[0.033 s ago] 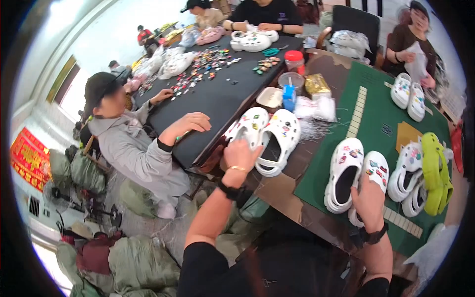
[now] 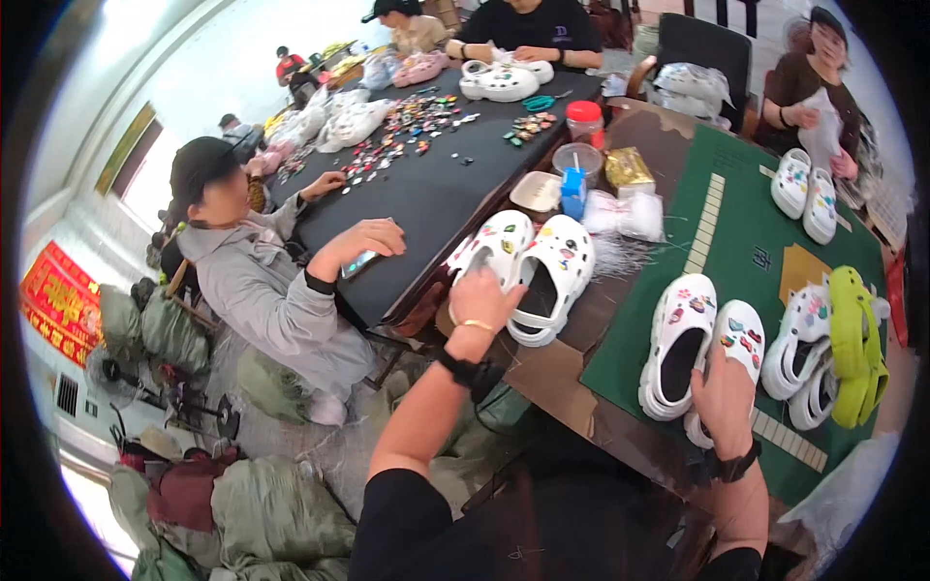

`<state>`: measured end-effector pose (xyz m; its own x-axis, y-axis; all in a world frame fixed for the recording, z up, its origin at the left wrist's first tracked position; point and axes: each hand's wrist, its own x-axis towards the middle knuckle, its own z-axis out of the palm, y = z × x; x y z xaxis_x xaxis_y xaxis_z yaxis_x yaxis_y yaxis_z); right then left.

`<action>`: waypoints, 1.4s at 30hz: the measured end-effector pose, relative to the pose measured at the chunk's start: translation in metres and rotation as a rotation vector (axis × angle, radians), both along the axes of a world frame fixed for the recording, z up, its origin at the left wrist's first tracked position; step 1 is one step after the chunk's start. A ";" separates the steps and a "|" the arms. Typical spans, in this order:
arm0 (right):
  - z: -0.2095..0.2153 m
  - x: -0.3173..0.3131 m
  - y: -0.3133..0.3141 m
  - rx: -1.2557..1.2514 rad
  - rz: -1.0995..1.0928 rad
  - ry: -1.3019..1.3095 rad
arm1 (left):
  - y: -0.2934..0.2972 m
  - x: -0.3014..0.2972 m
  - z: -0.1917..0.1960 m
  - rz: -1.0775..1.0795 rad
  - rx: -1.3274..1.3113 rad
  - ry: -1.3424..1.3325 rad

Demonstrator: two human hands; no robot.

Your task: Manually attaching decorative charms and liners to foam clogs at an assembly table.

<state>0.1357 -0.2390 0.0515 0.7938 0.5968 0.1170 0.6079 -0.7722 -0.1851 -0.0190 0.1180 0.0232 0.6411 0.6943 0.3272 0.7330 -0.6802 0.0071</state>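
Note:
A pair of white clogs with colourful charms stands at the middle of the near table edge. My left hand (image 2: 484, 303) is on the left clog (image 2: 504, 237) of it, fingers reaching into its opening and thumb out to the side; the fingertips are hidden. Its partner clog (image 2: 567, 250) sits right beside it. To the right, my right hand (image 2: 723, 402) wraps over another charm-covered white clog (image 2: 740, 329), covering its opening. Touching that one on the left is its mate (image 2: 680, 315), lying on the green mat (image 2: 630, 358).
Grey-and-white patterned clogs (image 2: 787, 363), lime green clogs (image 2: 852, 339) and another white pair (image 2: 792, 184) stand at the right. A blue carton (image 2: 573, 194), a red-lidded jar (image 2: 584, 124) and a tub (image 2: 536, 192) lie beyond. Co-workers sit round the black table (image 2: 426, 203) with scattered charms.
The whole view has shifted slightly. My hands stay on the same clogs. The phone under the left co-worker's hand shows more plainly now.

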 end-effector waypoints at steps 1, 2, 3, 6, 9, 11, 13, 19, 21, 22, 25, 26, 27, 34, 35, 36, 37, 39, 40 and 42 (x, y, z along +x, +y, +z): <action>0.001 -0.001 0.000 -0.027 -0.012 0.001 | 0.000 0.007 -0.005 0.041 -0.026 -0.007; -0.001 -0.003 0.000 -0.021 0.001 -0.004 | 0.000 0.012 -0.008 0.053 -0.024 -0.002; -0.003 -0.004 0.000 -0.022 0.008 -0.036 | 0.002 0.014 -0.011 0.066 -0.019 -0.006; -0.002 -0.007 0.001 -0.014 0.017 -0.067 | 0.005 0.020 -0.008 0.101 -0.228 -0.054; -0.003 -0.004 0.004 -0.014 0.013 -0.045 | 0.012 0.019 -0.013 0.057 -0.272 -0.095; -0.008 -0.002 0.000 -0.033 0.002 -0.044 | 0.010 0.015 -0.010 0.048 -0.227 -0.147; -0.009 -0.002 -0.001 -0.020 0.005 -0.047 | 0.007 0.013 -0.004 0.016 -0.204 -0.239; -0.013 0.000 -0.003 0.037 0.026 -0.087 | 0.006 0.004 0.030 0.010 -0.217 -0.215; -0.013 0.001 -0.002 0.036 0.022 -0.083 | 0.005 0.003 0.029 0.020 -0.220 -0.079; -0.015 0.000 -0.002 0.039 0.025 -0.092 | 0.002 0.003 0.034 0.080 -0.307 -0.029; -0.016 -0.002 -0.002 0.053 0.034 -0.109 | 0.004 0.005 0.021 0.099 -0.315 -0.031; -0.016 -0.002 -0.002 0.060 0.038 -0.116 | 0.003 0.009 0.016 0.102 -0.258 -0.043; -0.016 -0.003 -0.002 0.065 0.045 -0.119 | 0.002 0.012 0.012 0.123 -0.295 -0.010; -0.014 -0.002 -0.002 0.071 0.018 -0.095 | 0.001 0.033 0.005 0.189 -0.400 -0.072; -0.015 -0.002 -0.001 0.081 0.031 -0.101 | 0.004 0.033 0.002 0.179 -0.414 -0.072; -0.016 -0.002 -0.001 0.078 0.020 -0.093 | 0.007 0.033 -0.002 0.179 -0.439 -0.089; -0.015 -0.002 0.000 0.071 0.006 -0.085 | 0.007 0.033 -0.003 0.167 -0.427 -0.125; -0.010 -0.003 0.003 0.057 0.008 -0.080 | 0.009 0.031 -0.006 0.118 -0.399 -0.154; -0.007 -0.003 0.003 0.039 0.002 -0.068 | 0.008 0.031 -0.005 0.105 -0.395 -0.189; -0.008 -0.002 0.005 -0.010 -0.013 -0.071 | 0.007 0.026 -0.002 0.102 -0.405 -0.189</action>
<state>0.1341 -0.2338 0.0433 0.7914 0.5880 0.1674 0.6091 -0.7817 -0.1338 0.0074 0.1246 0.0211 0.5178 0.8469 0.1211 0.7564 -0.5193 0.3977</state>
